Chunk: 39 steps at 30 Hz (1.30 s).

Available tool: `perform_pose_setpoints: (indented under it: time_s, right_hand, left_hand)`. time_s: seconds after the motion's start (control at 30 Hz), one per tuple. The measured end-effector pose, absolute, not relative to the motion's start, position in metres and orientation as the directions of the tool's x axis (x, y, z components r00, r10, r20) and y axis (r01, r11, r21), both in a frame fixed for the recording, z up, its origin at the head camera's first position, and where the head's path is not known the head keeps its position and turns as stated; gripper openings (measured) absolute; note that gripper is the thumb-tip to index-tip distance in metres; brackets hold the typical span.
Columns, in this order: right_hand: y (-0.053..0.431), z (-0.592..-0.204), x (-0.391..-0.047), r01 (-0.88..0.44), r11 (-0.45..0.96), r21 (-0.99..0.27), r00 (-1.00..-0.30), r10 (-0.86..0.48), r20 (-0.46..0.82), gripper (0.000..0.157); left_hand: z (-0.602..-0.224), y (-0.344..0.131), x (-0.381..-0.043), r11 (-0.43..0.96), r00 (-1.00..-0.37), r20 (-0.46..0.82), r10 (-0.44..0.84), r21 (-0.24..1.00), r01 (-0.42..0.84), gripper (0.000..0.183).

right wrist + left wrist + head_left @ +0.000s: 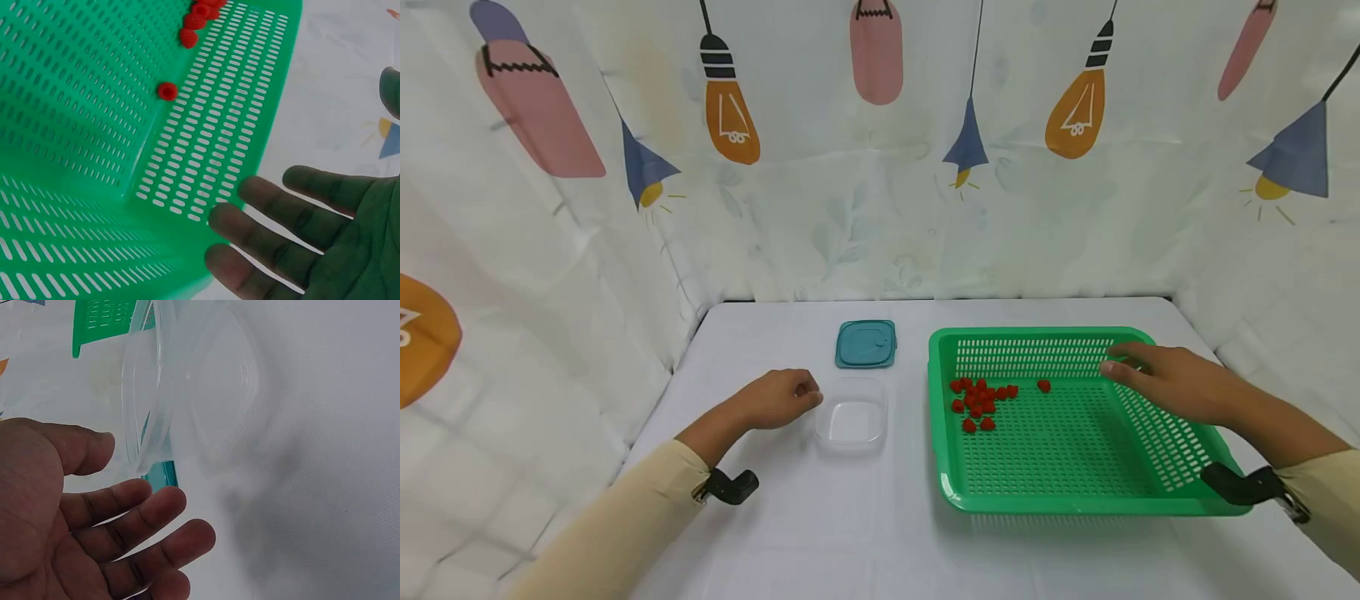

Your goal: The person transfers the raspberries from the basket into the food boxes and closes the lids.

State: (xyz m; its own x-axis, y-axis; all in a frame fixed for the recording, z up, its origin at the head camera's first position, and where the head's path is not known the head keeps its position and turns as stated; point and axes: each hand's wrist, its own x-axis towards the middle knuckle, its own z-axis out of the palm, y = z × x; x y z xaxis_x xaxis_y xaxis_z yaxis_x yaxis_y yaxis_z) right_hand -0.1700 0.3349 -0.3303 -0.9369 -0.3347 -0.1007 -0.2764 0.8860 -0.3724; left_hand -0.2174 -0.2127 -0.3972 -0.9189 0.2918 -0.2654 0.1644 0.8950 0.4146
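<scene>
Left hand (781, 400): released, left of basket (1097, 505)
Right hand (1183, 385): released, near right rim
Raspberries (973, 400): inside, presumably against rolling

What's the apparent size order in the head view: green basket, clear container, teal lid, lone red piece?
1. Green basket
2. Clear container
3. Teal lid; it lies farther back, so true size against the container is unsure
4. Lone red piece

Text: none readable | labels, brands: none | numbers, signs: none
</scene>
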Motion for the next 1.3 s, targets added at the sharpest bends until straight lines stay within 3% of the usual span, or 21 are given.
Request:
perform_pose_setpoints:
  time_s: [0.4,1.0,1.3]
  right_hand:
    - [0.321,-0.333,-0.184,-0.111,0.794,-0.598,-0.897,-0.34,-0.284,0.066]
    - [0.296,-0.341,-0.194,-0.115,0.773,-0.624,-0.88,-0.371,-0.296,0.059]
    - [0.286,-0.351,-0.2,-0.163,0.761,-0.627,-0.865,-0.417,-0.281,0.035]
  left_hand:
    - [-0.402,-0.211,-0.22,0.886,-0.92,-0.274,0.281,0.441,0.14,0.027]
    - [-0.41,-0.209,-0.221,0.852,-0.906,-0.343,0.249,0.522,0.036,0.022]
    - [-0.413,-0.209,-0.223,0.836,-0.899,-0.359,0.251,0.549,0.014,0.025]
